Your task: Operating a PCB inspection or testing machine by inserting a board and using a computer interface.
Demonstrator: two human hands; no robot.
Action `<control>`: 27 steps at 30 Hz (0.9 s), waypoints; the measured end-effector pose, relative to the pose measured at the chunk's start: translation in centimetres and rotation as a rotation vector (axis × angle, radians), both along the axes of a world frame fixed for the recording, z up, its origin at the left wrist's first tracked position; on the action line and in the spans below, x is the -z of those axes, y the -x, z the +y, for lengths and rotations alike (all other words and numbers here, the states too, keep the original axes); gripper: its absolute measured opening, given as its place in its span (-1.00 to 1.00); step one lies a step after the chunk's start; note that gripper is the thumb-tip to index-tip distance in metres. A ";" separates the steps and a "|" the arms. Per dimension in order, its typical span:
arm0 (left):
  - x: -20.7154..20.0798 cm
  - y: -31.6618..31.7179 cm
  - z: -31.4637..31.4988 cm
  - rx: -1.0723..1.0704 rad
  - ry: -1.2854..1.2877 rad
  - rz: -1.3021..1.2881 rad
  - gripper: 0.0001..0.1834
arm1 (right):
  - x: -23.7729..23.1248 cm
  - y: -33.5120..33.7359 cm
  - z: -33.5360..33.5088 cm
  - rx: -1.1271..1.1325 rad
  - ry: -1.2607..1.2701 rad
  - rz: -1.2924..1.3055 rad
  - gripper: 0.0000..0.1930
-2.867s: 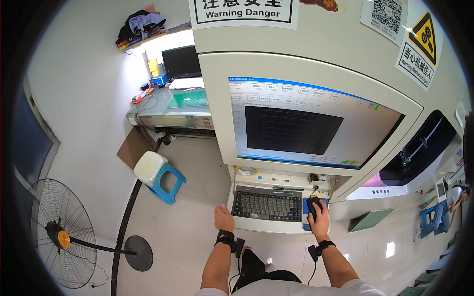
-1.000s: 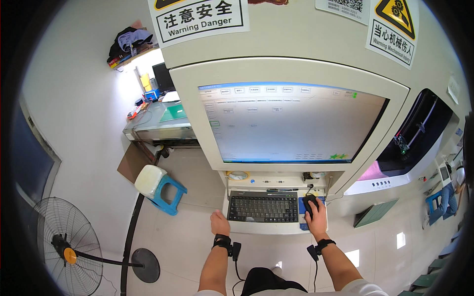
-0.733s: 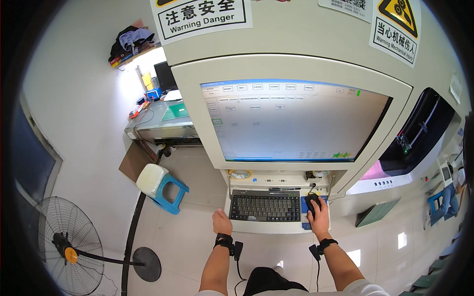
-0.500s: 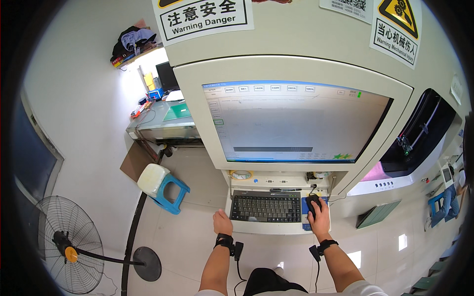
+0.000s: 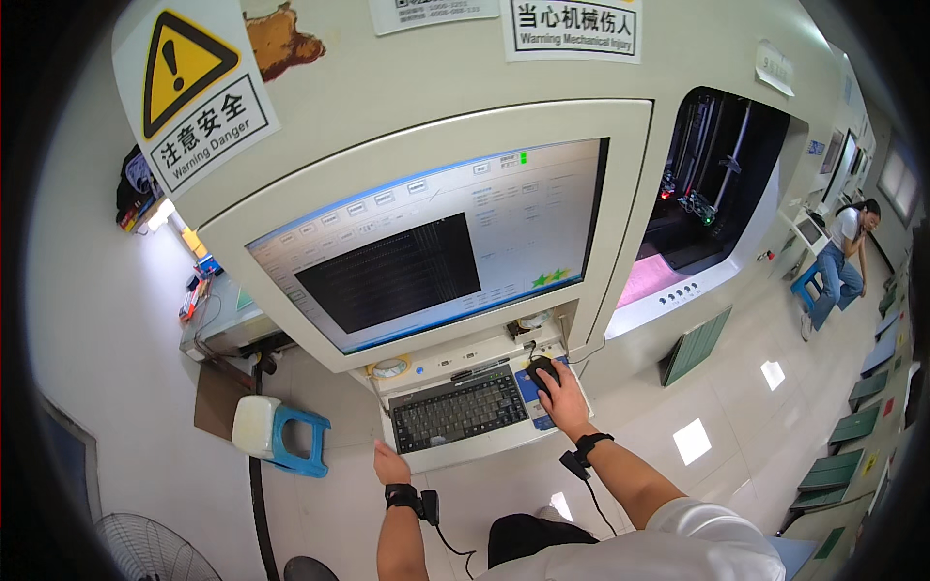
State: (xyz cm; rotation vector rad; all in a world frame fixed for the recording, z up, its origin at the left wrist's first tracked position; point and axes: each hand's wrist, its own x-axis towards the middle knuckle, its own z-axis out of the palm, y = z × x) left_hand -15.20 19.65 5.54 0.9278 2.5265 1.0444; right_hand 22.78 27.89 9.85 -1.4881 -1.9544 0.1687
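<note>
My right hand [image 5: 564, 399] lies over a black computer mouse [image 5: 542, 372], its fingers curved around it on a blue pad [image 5: 540, 422]. At the left front corner of the pale keyboard tray [image 5: 469, 453] is my left hand [image 5: 391, 466]; its fingers are mostly hidden and blurred, so their grip is unclear. Between the hands sits a black keyboard [image 5: 459, 411], with a dark pen [image 5: 480, 368] lying behind it. Above, a monitor [image 5: 528, 218] set into a cream machine shows a dark rectangle on a light window. Each wrist wears a black strap with a cable.
Left of the tray stands a blue and white stool [image 5: 300, 441], with a fan [image 5: 155, 550] nearer me. The machine's dark opening [image 5: 717, 184] is right of the monitor. A green panel [image 5: 696, 347] leans below it. Far right, a person [image 5: 839, 257] sits on a blue stool.
The view has turned right, bringing the seated person fully in. On the monitor, a large dark rectangle has replaced a thin dark strip. My right hand stays on the mouse, my left beside the tray.
</note>
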 end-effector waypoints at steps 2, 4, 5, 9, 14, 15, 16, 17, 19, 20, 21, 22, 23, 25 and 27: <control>0.1 0.4 -0.3 0.011 -0.011 -0.007 -0.33 | 0.2 0.1 -0.2 0.002 -0.017 -0.008 -0.46; -0.3 -0.6 -0.4 0.018 -0.032 0.016 -0.31 | 0.4 -0.5 -0.5 0.015 -0.028 -0.030 -0.45; -0.6 -1.0 -0.3 0.021 0.011 0.001 -0.30 | 0.5 -0.6 -0.4 0.024 -0.017 -0.030 -0.45; -0.2 0.0 -0.8 0.031 -0.002 0.002 -0.31 | 0.1 0.0 -0.7 0.019 -0.008 -0.035 -0.45; -0.3 -0.2 -0.5 0.017 0.034 -0.001 -0.31 | -0.1 -0.1 -0.6 0.026 0.004 -0.034 -0.46; -0.1 0.0 -0.5 0.014 0.033 0.000 -0.31 | -0.1 0.0 -0.5 0.026 0.004 -0.034 -0.46; 0.0 0.2 -0.5 0.020 0.018 0.011 -0.31 | -0.1 0.1 -0.5 0.026 0.004 -0.033 -0.46; 0.2 0.4 -0.6 0.026 0.004 0.022 -0.31 | -0.1 0.3 -0.4 0.023 0.003 -0.032 -0.46; 0.1 0.3 -0.5 0.022 0.013 0.023 -0.30 | 0.0 0.2 -0.4 0.023 -0.001 -0.019 -0.46; 0.0 0.3 -0.5 0.017 0.023 0.025 -0.30 | 0.0 0.2 -0.4 0.023 0.000 -0.019 -0.46; -0.2 0.1 -0.4 0.019 0.024 0.024 -0.30 | 0.0 0.2 -0.4 0.032 0.014 -0.015 -0.47; -0.4 -0.1 -0.4 0.025 0.021 0.021 -0.30 | 0.1 0.1 -0.4 0.040 0.029 -0.011 -0.48; -0.5 -0.3 -0.4 0.031 0.019 0.018 -0.30 | 0.1 0.0 -0.4 0.042 0.030 -0.012 -0.48; -0.6 -0.2 -0.5 0.026 0.017 0.021 -0.30 | 0.1 0.0 -0.4 0.035 0.025 -0.005 -0.48; -0.6 -0.4 -0.5 0.024 0.015 0.022 -0.30 | 0.1 -0.1 -0.5 0.032 0.007 -0.015 -0.47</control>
